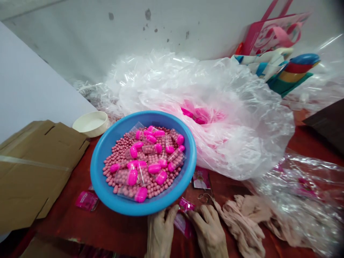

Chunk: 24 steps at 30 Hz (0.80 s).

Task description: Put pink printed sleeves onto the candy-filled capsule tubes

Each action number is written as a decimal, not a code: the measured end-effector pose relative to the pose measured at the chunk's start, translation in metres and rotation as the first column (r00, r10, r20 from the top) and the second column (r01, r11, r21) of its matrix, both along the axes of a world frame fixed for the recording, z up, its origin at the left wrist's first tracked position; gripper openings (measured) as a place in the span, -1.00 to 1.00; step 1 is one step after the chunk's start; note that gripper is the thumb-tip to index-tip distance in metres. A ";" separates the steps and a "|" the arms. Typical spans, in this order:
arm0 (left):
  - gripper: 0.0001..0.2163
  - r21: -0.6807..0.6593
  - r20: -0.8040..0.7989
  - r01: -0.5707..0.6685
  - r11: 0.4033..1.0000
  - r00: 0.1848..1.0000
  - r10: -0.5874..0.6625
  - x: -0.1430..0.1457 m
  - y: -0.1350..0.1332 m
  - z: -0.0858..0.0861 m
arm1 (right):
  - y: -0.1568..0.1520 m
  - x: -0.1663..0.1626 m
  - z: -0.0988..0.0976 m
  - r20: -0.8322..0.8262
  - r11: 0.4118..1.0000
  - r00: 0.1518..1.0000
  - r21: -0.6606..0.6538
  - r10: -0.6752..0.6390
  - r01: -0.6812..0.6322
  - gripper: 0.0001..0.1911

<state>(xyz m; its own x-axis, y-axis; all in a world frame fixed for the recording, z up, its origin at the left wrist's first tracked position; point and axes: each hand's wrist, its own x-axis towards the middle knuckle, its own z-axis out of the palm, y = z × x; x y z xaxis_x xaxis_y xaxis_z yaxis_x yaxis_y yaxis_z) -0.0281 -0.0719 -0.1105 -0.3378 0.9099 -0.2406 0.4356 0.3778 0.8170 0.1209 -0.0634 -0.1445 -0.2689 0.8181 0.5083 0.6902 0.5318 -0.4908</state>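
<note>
My left hand is just below the front rim of a blue basin, fingers curled in and partly hidden under the rim. My right hand lies to its right, fingers bent down and closed. Between them is a small pink printed packet, its edges pinched by both hands. Another pink packet lies just beyond the fingertips. The basin holds many pink beads and, on top, several clear tubes with bright pink ends and beads inside.
Crumpled clear plastic bags fill the back, with pink pieces inside. A beige cloth lies right of my hands. Flattened cardboard and a white bowl are at left. Pink packets and a dark card lie beside the basin.
</note>
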 end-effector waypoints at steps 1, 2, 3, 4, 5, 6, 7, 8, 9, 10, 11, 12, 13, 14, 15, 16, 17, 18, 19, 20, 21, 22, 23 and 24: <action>-0.71 0.001 0.010 -0.004 1.000 1.000 0.004 0.000 0.000 0.001 | 0.000 0.001 0.000 -0.010 1.000 1.000 0.001 0.009 -0.009 -0.70; -0.72 0.002 0.022 -0.006 1.000 1.000 0.006 0.000 0.000 0.002 | 0.000 0.002 0.001 -0.019 1.000 1.000 0.008 0.019 -0.019 -0.71; -0.73 0.000 0.039 -0.003 1.000 0.999 0.003 0.000 0.000 0.005 | 0.000 0.004 0.002 -0.028 0.999 0.999 0.023 0.035 -0.035 -0.72; -0.76 -0.004 0.063 0.003 1.000 0.998 -0.003 0.002 0.001 0.008 | 0.000 0.006 0.003 -0.035 0.998 0.998 0.041 0.056 -0.054 -0.73; -0.79 -0.007 0.094 0.011 1.000 0.996 -0.011 0.003 0.002 0.011 | 0.000 0.008 0.004 -0.043 0.995 0.996 0.061 0.076 -0.074 -0.74; -0.83 -0.009 0.132 0.015 1.000 0.991 -0.014 0.005 0.004 0.015 | 0.000 0.010 0.005 -0.052 0.993 0.994 0.076 0.095 -0.091 -0.75; -0.85 -0.010 0.176 0.014 1.000 0.984 -0.012 0.007 0.005 0.018 | 0.001 0.012 0.005 -0.063 0.991 0.992 0.083 0.107 -0.101 -0.77; -0.86 -0.009 0.225 0.006 1.000 0.974 -0.004 0.009 0.007 0.020 | 0.001 0.014 0.006 -0.080 0.991 0.991 0.080 0.110 -0.104 -0.80; -0.87 -0.009 0.276 -0.008 1.000 0.961 0.010 0.011 0.008 0.022 | 0.001 0.016 0.006 -0.103 0.993 0.990 0.066 0.101 -0.094 -0.83; -0.88 -0.009 0.326 -0.029 1.000 0.945 0.030 0.013 0.008 0.023 | 0.001 0.017 0.006 -0.133 0.996 0.988 0.042 0.078 -0.073 -0.84; -0.89 -0.012 0.373 -0.055 0.998 0.926 0.056 0.014 0.009 0.022 | 0.001 0.018 0.006 -0.169 0.999 0.985 0.007 0.043 -0.043 -0.82; -0.89 -0.017 0.417 -0.088 0.996 0.905 0.086 0.016 0.008 0.022 | 0.001 0.019 0.006 -0.204 0.999 0.979 -0.040 -0.002 -0.006 -0.77; -0.89 -0.024 0.456 -0.123 0.992 0.882 0.120 0.017 0.008 0.021 | 0.001 0.019 0.007 -0.241 0.995 0.969 -0.098 -0.054 0.031 -0.72; -0.89 -0.033 0.491 -0.160 0.986 0.857 0.156 0.019 0.007 0.019 | 0.001 0.019 0.008 -0.276 0.985 0.955 -0.164 -0.105 0.061 -0.67; -0.88 -0.041 0.521 -0.195 0.980 0.833 0.187 0.020 0.006 0.018 | 0.001 0.018 0.009 -0.309 0.970 0.940 -0.232 -0.146 0.074 -0.64; -0.88 -0.047 0.549 -0.223 0.974 0.808 0.212 0.022 0.005 0.017 | 0.001 0.018 0.011 -0.340 0.952 0.924 -0.300 -0.172 0.067 -0.63; -0.87 -0.052 0.574 -0.244 0.968 0.786 0.229 0.023 0.005 0.017 | 0.000 0.017 0.013 -0.373 0.932 0.909 -0.360 -0.186 0.043 -0.64; -0.87 -0.053 0.598 -0.256 0.965 0.766 0.236 0.024 0.005 0.017 | 0.000 0.016 0.015 -0.404 0.912 0.895 -0.410 -0.188 0.007 -0.68; -0.86 -0.052 0.620 -0.261 0.964 0.748 0.236 0.026 0.005 0.017 | 0.000 0.015 0.018 -0.433 0.892 0.881 -0.452 -0.190 -0.029 -0.74; -0.85 -0.049 0.642 -0.261 0.964 0.731 0.231 0.027 0.005 0.018 | 0.000 0.014 0.020 -0.457 0.874 0.868 -0.482 -0.194 -0.059 -0.79; -0.85 -0.048 0.662 -0.257 0.965 0.715 0.223 0.029 0.005 0.018 | -0.001 0.013 0.022 -0.476 0.860 0.856 -0.504 -0.202 -0.077 -0.80; -0.84 -0.047 0.683 -0.250 0.967 0.699 0.214 0.030 0.005 0.019 | -0.001 0.013 0.024 -0.488 0.852 0.846 -0.517 -0.213 -0.085 -0.77; -0.84 -0.050 0.703 -0.242 0.969 0.681 0.206 0.032 0.005 0.020 | -0.002 0.013 0.027 -0.497 0.849 0.839 -0.521 -0.221 -0.084 -0.75; -0.83 -0.055 0.724 -0.234 0.971 0.660 0.200 0.033 0.005 0.021 | -0.003 0.013 0.029 -0.501 0.852 0.835 -0.518 -0.226 -0.080 -0.77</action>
